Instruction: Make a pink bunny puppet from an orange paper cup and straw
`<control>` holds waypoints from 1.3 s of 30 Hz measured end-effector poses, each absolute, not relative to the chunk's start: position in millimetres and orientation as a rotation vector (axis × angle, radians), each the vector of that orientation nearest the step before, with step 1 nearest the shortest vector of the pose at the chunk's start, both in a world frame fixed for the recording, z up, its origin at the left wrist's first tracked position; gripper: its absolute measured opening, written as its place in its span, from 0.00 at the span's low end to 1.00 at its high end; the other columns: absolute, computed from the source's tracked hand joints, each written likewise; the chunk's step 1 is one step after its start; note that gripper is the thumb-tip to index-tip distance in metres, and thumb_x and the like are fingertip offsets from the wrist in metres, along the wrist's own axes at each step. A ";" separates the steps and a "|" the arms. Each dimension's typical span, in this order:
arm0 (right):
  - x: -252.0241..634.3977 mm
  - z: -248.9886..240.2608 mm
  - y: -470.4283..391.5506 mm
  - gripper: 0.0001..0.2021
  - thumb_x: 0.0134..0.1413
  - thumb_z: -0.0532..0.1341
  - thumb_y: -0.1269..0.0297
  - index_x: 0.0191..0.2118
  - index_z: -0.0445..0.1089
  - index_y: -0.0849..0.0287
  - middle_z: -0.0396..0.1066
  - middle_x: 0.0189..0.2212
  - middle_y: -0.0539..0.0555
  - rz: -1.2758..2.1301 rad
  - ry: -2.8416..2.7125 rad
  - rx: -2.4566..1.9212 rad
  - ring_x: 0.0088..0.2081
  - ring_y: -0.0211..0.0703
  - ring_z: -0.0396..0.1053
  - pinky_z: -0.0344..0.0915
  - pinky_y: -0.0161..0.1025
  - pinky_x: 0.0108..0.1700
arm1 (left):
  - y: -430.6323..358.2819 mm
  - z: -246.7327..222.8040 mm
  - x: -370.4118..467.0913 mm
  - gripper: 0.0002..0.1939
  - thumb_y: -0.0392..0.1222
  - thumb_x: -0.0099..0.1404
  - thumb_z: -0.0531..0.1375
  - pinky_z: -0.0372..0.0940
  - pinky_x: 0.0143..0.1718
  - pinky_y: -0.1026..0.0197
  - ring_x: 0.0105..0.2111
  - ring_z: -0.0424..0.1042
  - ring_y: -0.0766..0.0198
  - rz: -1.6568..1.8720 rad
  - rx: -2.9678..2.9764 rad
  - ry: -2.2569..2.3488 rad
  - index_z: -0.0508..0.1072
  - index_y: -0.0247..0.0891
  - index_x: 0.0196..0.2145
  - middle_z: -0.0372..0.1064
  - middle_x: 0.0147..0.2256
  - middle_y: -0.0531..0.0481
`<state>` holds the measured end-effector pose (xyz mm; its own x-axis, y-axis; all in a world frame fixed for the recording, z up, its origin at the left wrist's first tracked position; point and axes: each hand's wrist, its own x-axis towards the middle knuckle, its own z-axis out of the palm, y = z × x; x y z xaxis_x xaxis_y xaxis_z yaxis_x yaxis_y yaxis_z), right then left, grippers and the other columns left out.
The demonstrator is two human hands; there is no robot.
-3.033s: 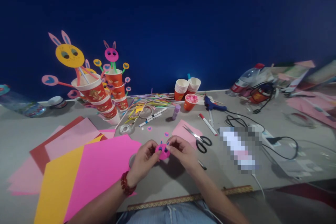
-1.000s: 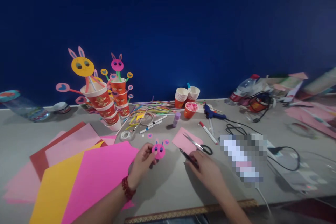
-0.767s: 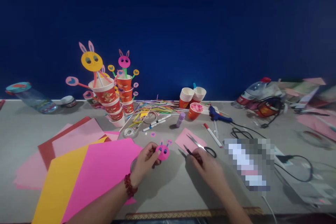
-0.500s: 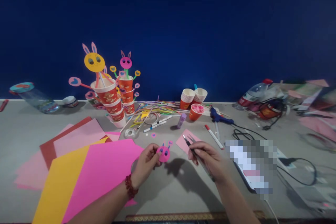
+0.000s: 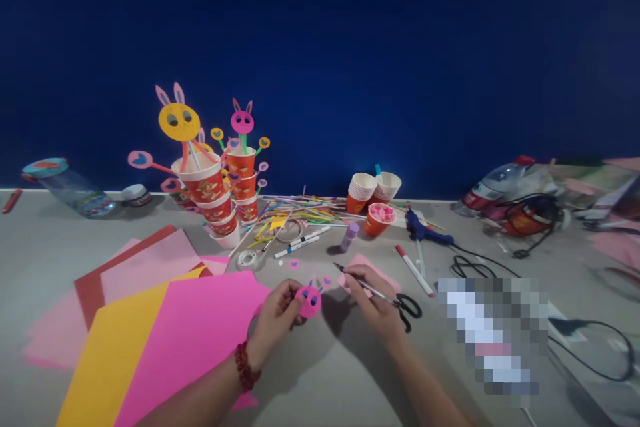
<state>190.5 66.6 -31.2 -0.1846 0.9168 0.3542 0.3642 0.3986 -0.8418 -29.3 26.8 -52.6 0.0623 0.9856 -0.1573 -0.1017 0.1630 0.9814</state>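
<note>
lifted off the table [image 5: 310, 393] since earlier, a pen [image 5: 375, 289] sits pinched in the right hand [image 5: 379, 312], lower center; left hand [image 5: 276, 315] pinches a paper face [image 5: 309, 307] (bright pink).

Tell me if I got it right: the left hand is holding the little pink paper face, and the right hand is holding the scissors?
Not quite: the right hand holds a pen, as the head view shows. The scissors are partly hidden behind that hand. The left hand does hold the pink paper face.
</note>
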 end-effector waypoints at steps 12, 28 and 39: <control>215.5 -10.6 78.7 0.20 0.60 0.55 0.79 0.52 0.74 0.53 0.76 0.45 0.58 0.087 -2.727 -1.398 0.47 0.52 0.71 0.66 0.42 0.48 | 29.7 -55.9 -30.1 0.23 0.62 0.61 0.64 0.55 0.23 0.68 0.22 0.62 0.71 1.130 1.014 1.157 0.69 0.37 0.33 0.65 0.24 0.56; 97.1 -14.6 199.0 0.09 0.67 0.58 0.70 0.48 0.74 0.62 0.75 0.47 0.61 -0.010 -2.892 -1.450 0.52 0.53 0.71 0.68 0.47 0.52 | 24.1 -32.6 -39.7 0.17 0.57 0.65 0.62 0.63 0.29 0.65 0.28 0.67 0.66 1.522 1.009 1.221 0.72 0.38 0.35 0.69 0.29 0.52; 93.1 19.3 195.1 0.14 0.69 0.52 0.71 0.52 0.72 0.62 0.77 0.45 0.65 0.064 -2.822 -1.327 0.52 0.55 0.72 0.66 0.46 0.51 | 26.1 -30.0 -40.2 0.17 0.56 0.65 0.63 0.63 0.31 0.64 0.29 0.68 0.65 1.515 1.015 1.176 0.72 0.38 0.36 0.71 0.30 0.51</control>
<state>93.1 195.1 19.3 -0.6377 0.7703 0.0028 0.7693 0.6371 -0.0470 -40.2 26.1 -30.0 -0.2219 0.9730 0.0634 -0.1796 -0.1047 0.9782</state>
